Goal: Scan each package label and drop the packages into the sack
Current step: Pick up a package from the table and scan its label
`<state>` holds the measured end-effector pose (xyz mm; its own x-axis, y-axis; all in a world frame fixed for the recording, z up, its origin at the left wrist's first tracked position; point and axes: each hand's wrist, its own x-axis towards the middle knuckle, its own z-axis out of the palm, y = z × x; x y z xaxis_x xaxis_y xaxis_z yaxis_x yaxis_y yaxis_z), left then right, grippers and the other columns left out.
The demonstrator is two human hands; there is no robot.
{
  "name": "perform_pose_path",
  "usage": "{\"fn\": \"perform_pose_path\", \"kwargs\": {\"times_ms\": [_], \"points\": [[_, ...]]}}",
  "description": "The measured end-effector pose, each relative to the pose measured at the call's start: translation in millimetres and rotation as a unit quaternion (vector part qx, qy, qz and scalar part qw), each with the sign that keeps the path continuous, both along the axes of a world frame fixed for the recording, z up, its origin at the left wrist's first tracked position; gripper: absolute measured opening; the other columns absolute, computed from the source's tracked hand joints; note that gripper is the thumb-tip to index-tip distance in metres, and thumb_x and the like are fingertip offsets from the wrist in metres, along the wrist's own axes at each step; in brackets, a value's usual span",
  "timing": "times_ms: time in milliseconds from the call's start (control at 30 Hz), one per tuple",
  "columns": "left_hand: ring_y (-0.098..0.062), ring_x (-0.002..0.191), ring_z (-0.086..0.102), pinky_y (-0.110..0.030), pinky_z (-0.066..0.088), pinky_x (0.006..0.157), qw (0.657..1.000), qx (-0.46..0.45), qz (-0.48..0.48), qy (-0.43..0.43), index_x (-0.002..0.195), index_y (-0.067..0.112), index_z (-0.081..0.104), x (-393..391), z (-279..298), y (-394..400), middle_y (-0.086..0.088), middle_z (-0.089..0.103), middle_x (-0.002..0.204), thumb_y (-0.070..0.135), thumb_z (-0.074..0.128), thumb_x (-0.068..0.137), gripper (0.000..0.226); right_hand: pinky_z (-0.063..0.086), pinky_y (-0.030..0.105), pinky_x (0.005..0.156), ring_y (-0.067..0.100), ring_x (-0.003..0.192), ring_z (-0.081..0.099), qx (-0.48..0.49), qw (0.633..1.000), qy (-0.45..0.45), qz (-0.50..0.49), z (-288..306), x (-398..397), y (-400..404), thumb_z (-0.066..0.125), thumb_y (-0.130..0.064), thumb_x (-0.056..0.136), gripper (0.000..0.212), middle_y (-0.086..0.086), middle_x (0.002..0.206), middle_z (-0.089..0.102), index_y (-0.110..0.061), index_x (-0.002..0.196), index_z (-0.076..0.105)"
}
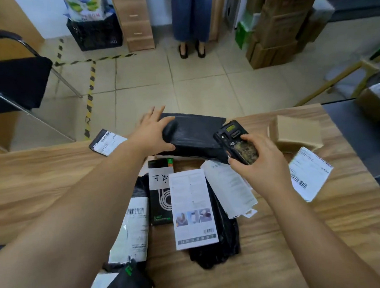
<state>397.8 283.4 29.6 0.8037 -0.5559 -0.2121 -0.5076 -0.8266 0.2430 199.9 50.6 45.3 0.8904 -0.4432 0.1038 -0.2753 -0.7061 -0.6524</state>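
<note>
We see a wooden table (321, 236) strewn with parcels, and at its far edge lies a large black plastic package (195, 132), with a brown cardboard box (298, 131) to its right and a white labelled mailer (309, 172) nearer us. Our left hand (153, 132) grips the black package's left end, thumb underneath and fingers spread over the top. Our right hand (258, 160) holds the handheld scanner (237, 141), fingers curled round it, just over the package's right end.

Glossy black plastic parcel (193, 132) on matt wood-grain table (43, 173).
</note>
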Motion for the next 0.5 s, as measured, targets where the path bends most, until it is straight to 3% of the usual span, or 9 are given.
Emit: {"fn": "perform_pose_path", "kwargs": {"times_ms": [67, 267, 367, 500], "points": [[-0.027, 0.151, 0.001, -0.048, 0.005, 0.122, 0.999, 0.026, -0.026, 0.005, 0.154, 0.029, 0.026, 11, -6, -3, -0.003, 0.01, 0.164, 0.051, 0.076, 0.075, 0.096, 0.047, 0.032, 0.087, 0.006, 0.11, 0.054, 0.003, 1.0, 0.006, -0.011, -4, 1, -4, 0.079, -0.04, 0.07, 0.057, -0.015, 0.124, 0.056, -0.035, 0.123, 0.058], [-0.029, 0.134, 0.03, -0.042, 0.027, 0.114, 1.0, 0.019, 0.0, -0.015, 0.15, 0.03, 0.031, -13, -13, 10, -0.006, 0.033, 0.146, 0.056, 0.08, 0.061, 0.105, 0.048, 0.034, 0.088, 0.008, 0.111, 0.053, 0.014, 0.999, 0.011, -0.027, -5, -4, -4, 0.08, -0.038, 0.072, 0.056, -0.015, 0.123, 0.056, -0.034, 0.124, 0.058], [-0.03, 0.123, 0.036, -0.041, 0.029, 0.106, 0.997, 0.02, 0.067, -0.037, 0.146, 0.028, 0.036, -41, -13, 14, -0.007, 0.04, 0.132, 0.062, 0.077, 0.061, 0.1, 0.048, 0.035, 0.089, 0.008, 0.112, 0.052, 0.014, 0.999, 0.011, -0.026, 0, -5, 0, 0.079, -0.039, 0.072, 0.057, -0.015, 0.125, 0.056, -0.035, 0.125, 0.057], [-0.031, 0.124, 0.034, -0.043, 0.034, 0.102, 0.986, 0.008, 0.163, 0.023, 0.14, 0.031, 0.041, -64, -2, 14, -0.009, 0.041, 0.13, 0.066, 0.072, 0.065, 0.088, 0.05, 0.037, 0.088, 0.007, 0.111, 0.052, 0.014, 1.0, 0.006, -0.016, 9, -5, 5, 0.077, -0.041, 0.072, 0.057, -0.017, 0.124, 0.055, -0.037, 0.125, 0.056]]}}
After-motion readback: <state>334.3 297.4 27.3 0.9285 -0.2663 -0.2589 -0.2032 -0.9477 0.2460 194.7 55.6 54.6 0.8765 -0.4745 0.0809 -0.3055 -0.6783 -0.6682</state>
